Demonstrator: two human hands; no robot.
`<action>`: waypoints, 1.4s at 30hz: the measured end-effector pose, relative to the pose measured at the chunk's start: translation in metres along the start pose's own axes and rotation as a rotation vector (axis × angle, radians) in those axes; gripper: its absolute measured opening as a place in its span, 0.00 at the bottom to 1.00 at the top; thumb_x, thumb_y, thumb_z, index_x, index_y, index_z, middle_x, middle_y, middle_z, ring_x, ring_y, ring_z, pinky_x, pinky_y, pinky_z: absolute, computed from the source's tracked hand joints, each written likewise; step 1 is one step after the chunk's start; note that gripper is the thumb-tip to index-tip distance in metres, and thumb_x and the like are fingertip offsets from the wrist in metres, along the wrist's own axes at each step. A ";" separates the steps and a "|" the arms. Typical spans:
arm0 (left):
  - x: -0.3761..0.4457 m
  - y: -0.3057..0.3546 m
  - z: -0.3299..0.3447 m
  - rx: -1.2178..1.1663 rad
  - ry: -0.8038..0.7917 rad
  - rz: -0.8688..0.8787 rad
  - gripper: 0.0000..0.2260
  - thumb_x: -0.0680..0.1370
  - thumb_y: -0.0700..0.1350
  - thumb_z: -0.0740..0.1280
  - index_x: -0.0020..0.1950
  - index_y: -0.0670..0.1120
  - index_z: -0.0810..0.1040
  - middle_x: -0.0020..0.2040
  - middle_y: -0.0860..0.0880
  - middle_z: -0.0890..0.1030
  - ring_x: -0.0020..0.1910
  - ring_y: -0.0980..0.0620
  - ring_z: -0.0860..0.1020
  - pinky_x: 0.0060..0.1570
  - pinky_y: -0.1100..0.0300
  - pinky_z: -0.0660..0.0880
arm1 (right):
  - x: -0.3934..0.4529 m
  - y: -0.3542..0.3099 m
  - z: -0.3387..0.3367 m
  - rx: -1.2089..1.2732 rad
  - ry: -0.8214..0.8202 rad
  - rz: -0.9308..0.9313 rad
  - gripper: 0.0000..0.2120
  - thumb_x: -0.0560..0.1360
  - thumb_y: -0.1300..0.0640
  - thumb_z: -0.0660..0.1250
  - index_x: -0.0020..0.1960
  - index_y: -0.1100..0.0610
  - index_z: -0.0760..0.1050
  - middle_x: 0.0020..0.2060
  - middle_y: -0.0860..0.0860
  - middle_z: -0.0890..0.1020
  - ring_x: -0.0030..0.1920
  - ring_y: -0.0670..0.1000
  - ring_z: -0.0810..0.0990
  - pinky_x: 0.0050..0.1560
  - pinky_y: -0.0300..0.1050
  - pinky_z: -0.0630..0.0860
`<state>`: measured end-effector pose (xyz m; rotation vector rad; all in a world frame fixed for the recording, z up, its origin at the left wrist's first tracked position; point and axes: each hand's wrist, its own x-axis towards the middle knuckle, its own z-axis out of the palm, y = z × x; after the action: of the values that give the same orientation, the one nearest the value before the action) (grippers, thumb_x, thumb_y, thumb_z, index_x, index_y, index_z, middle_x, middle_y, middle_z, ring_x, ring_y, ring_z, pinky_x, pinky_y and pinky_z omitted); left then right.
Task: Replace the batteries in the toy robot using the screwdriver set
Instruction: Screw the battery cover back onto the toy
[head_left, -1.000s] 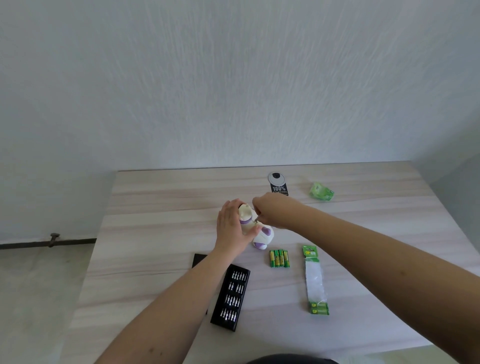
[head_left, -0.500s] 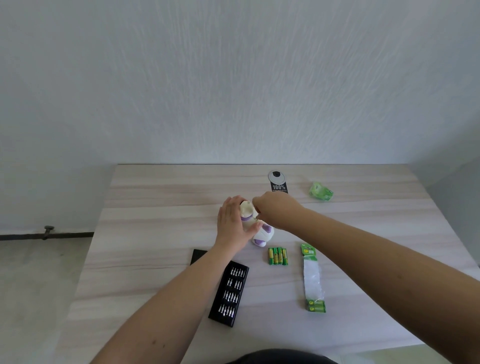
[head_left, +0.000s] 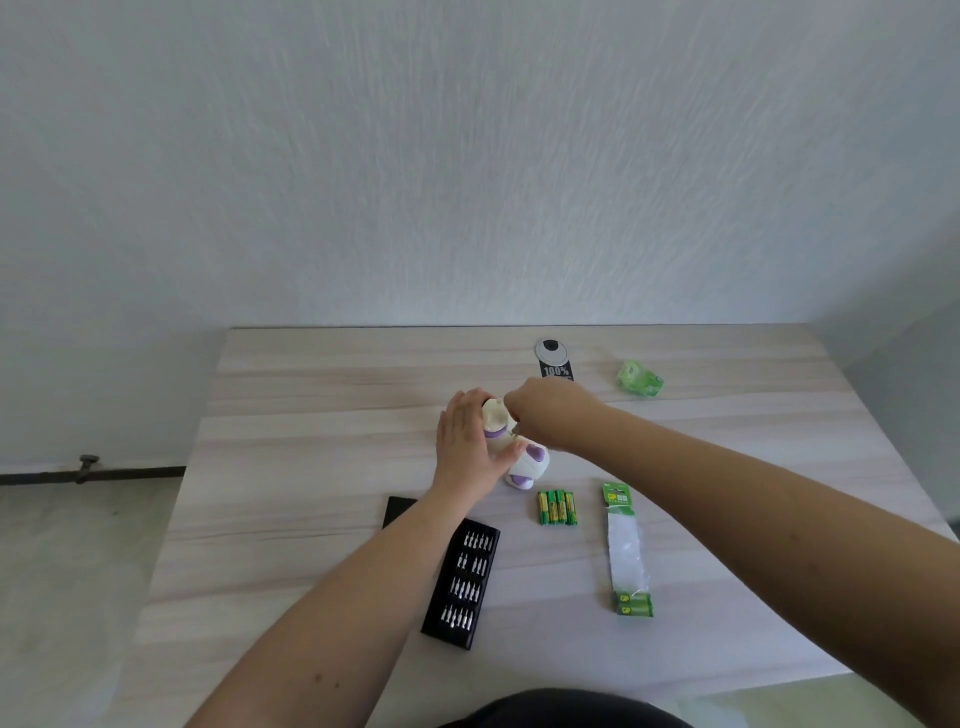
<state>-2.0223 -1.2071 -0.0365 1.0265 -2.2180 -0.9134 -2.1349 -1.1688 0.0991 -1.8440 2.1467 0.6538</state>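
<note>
A white and purple toy robot (head_left: 527, 460) lies on the wooden table (head_left: 311, 415) near the middle. My left hand (head_left: 467, 441) wraps around its left side and holds it down. My right hand (head_left: 545, 410) is closed above the robot, pinching a thin screwdriver (head_left: 514, 429) whose tip points down at the toy; most of the tool is hidden in the fist. Several green and yellow batteries (head_left: 556, 507) lie side by side just in front of the robot. The black screwdriver bit tray (head_left: 462, 582) lies under my left forearm.
A black lid (head_left: 397, 512) lies beside the bit tray. An opened battery blister pack (head_left: 626, 551) lies to the right of the batteries. A crumpled green wrapper (head_left: 640, 379) and a black and grey "100%" card (head_left: 553, 358) sit near the far edge.
Both hands stay on the robot with hardly any shift; the camera has tilted slightly, so the table sits a little higher in view.
</note>
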 end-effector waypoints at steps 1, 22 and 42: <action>0.000 0.000 0.000 0.001 -0.001 0.002 0.30 0.66 0.60 0.72 0.61 0.45 0.71 0.59 0.48 0.74 0.63 0.42 0.71 0.62 0.43 0.69 | 0.001 -0.002 0.000 -0.001 0.001 0.028 0.09 0.73 0.61 0.65 0.35 0.57 0.72 0.30 0.49 0.73 0.29 0.50 0.71 0.27 0.40 0.63; 0.000 -0.003 0.003 -0.003 0.012 0.015 0.27 0.66 0.60 0.70 0.58 0.45 0.73 0.57 0.49 0.74 0.62 0.42 0.72 0.60 0.44 0.69 | -0.005 0.002 -0.007 0.112 -0.088 0.018 0.09 0.77 0.59 0.60 0.42 0.60 0.77 0.28 0.51 0.79 0.28 0.51 0.76 0.31 0.41 0.71; -0.002 0.000 0.003 -0.007 -0.026 -0.022 0.32 0.66 0.56 0.73 0.65 0.43 0.70 0.65 0.46 0.73 0.71 0.42 0.65 0.69 0.42 0.63 | 0.000 -0.004 -0.011 0.111 -0.216 0.082 0.02 0.71 0.61 0.68 0.41 0.59 0.78 0.32 0.52 0.75 0.34 0.53 0.71 0.27 0.40 0.62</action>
<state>-2.0230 -1.2042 -0.0388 1.0434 -2.2273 -0.9485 -2.1300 -1.1744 0.1076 -1.5597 2.0817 0.7017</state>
